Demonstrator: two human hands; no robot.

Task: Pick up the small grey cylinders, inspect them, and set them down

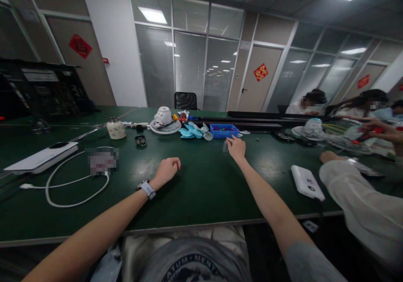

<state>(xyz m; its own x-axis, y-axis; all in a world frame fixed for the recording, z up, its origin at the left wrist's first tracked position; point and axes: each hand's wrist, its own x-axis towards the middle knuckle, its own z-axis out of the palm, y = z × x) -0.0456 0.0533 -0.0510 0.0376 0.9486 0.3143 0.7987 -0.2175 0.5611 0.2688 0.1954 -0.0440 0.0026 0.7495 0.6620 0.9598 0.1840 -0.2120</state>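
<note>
My right hand (236,148) is over the table just in front of a blue tray (227,134) that has small dark parts in it. Its fingers are closed on a small clear plastic piece (225,147), whose exact kind I cannot make out. Nearer the middle, my left hand (168,169) hangs low above the tabletop with its fingers curled in, and nothing shows in them. Beyond the hands lie light-blue fan blades (191,131) and, left of these, a white fan (163,117) with its round grille.
A cream bottle (116,129) stands beside a dark cap (140,140). To the left are a white cable (50,191) and a white box (44,158). A white power bank (307,183) lies to the right, near a co-worker's sleeve (352,189). Long black bars (252,125) lie behind.
</note>
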